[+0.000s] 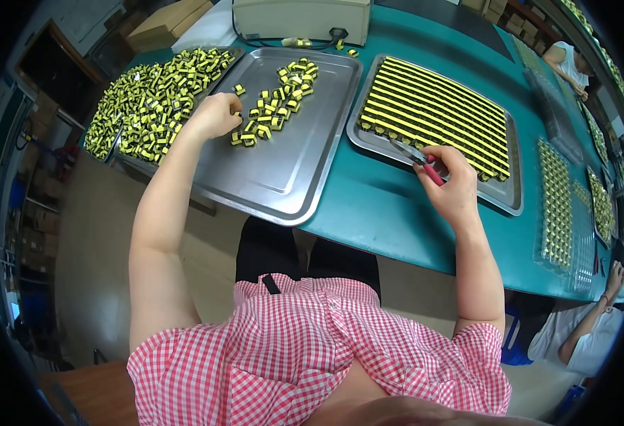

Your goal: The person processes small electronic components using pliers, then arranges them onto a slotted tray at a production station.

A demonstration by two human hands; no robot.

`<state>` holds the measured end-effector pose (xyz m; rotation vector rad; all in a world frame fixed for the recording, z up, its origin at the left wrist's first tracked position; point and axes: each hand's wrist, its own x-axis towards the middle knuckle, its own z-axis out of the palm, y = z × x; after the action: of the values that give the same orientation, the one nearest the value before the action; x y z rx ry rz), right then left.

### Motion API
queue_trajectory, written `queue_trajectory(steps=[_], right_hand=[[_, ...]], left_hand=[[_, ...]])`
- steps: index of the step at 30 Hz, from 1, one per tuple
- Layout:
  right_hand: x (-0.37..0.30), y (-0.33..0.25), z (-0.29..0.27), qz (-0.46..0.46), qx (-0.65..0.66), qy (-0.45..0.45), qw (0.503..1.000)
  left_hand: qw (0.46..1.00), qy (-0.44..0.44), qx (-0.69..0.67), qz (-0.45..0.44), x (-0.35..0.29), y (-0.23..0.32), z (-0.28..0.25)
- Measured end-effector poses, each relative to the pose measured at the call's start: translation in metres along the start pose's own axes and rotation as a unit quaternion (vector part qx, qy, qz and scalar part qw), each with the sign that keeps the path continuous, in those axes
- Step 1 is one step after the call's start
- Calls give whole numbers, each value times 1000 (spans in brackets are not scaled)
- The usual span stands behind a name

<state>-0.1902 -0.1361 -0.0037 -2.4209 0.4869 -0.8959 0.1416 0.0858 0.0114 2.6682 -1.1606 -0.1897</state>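
My right hand [454, 181] is wrapped round a pair of red-handled pliers [433, 172], their metal jaws pointing up and left at the near edge of a tray. On that metal tray [516, 186], small yellow-and-black parts that look like coil transformers [436, 117] stand in tight rows. My left hand [216, 116] is over the left side of another metal tray [276, 177], its fingers curled in a pinch beside loose transformers [269, 117] of the same kind. What lies between those fingertips is hidden.
A big heap of the same parts [149, 103] fills trays at the left. Behind stands a beige machine [305, 20] with a black cable. On the green table [390, 213], clear plastic trays of parts [555, 202] lie at right. Two other people work at the far right.
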Motion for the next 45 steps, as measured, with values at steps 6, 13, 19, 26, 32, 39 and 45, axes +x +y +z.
queue_trajectory(steps=[6,13,19,26,32,39,45], right_hand=[[1,0,2,-4,10,2,1000],[-1,3,2,70,135,-11,988],[1,8,9,185,337,-41,922],[3,7,9,252,394,-73,881],[4,-2,11,234,373,-66,896],[2,0,8,262,477,-81,835],[-1,-2,6,259,523,-121,803]], left_hand=[[977,165,-129,40,3,13,1],[760,-7,-632,149,-4,129,19],[721,-82,-661,190,-23,203,51],[819,123,-415,378,-33,208,77],[814,143,-418,378,-33,204,82],[802,30,-480,353,-34,196,74],[804,71,-467,360,-39,198,71]])
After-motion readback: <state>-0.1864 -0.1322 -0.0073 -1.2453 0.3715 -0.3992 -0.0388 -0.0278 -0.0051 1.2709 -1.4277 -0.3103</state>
